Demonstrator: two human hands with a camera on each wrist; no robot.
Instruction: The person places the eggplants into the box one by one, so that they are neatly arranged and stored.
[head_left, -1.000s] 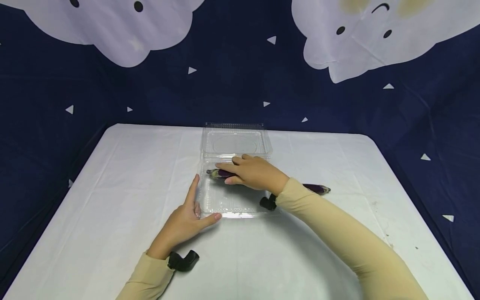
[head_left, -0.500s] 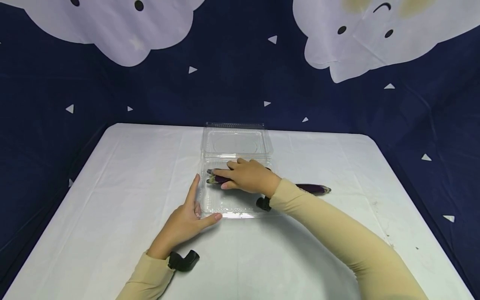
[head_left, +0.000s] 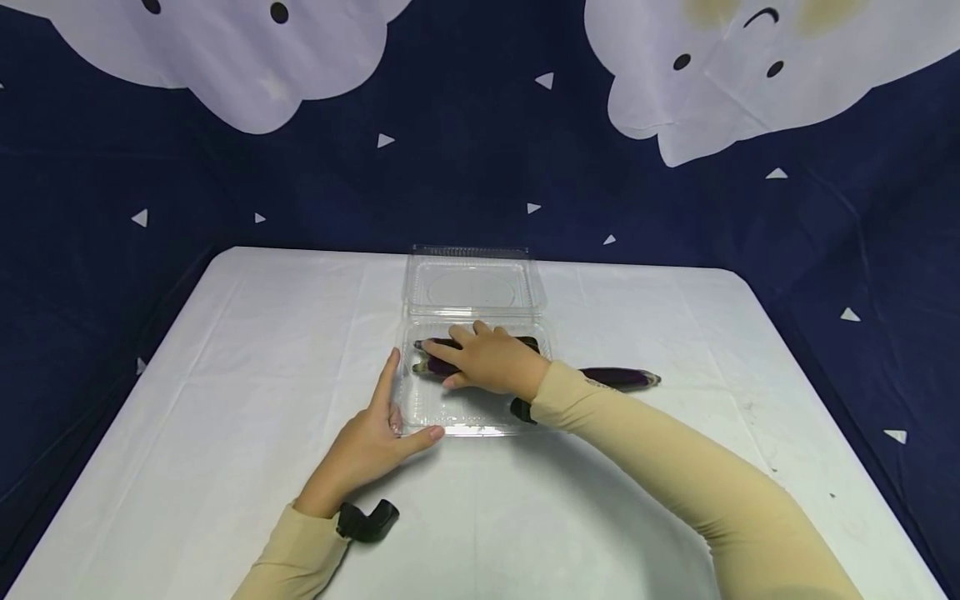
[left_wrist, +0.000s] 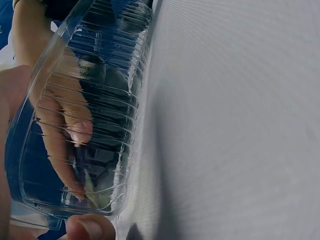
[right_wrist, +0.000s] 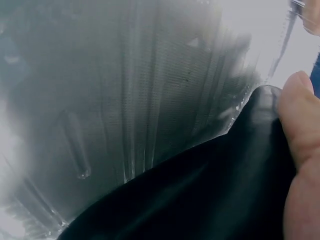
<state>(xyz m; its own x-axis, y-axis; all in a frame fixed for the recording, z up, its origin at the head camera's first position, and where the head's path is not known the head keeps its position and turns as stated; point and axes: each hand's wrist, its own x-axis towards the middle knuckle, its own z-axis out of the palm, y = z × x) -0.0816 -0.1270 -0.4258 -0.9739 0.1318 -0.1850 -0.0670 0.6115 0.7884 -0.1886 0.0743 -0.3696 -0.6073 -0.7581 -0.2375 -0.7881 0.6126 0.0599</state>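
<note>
A clear plastic clamshell box (head_left: 450, 412) lies with its lid (head_left: 472, 283) folded back. Two dark purple eggplants lie side by side in its base: the rear eggplant (head_left: 528, 342) and the front eggplant (head_left: 442, 367), stem ends to the left. My right hand (head_left: 495, 358) holds the front eggplant from above, thumb on its near side; the palm hides much of both. In the right wrist view, the thumb (right_wrist: 300, 115) lies along a dark eggplant (right_wrist: 225, 185). My left hand (head_left: 367, 442) rests against the box's near-left corner, index finger and thumb spread along two sides.
Another eggplant (head_left: 622, 378) lies on the white-covered table (head_left: 225, 375) right of the box, partly behind the right sleeve (head_left: 660, 450). A dark blue cloth backdrop (head_left: 465, 183) with clouds hangs behind the table. Small specks lie at the right.
My right hand has shifted slightly left and nearer, bringing the front eggplant a little toward me. More of the rear eggplant now shows. The left hand and box have not visibly moved.
</note>
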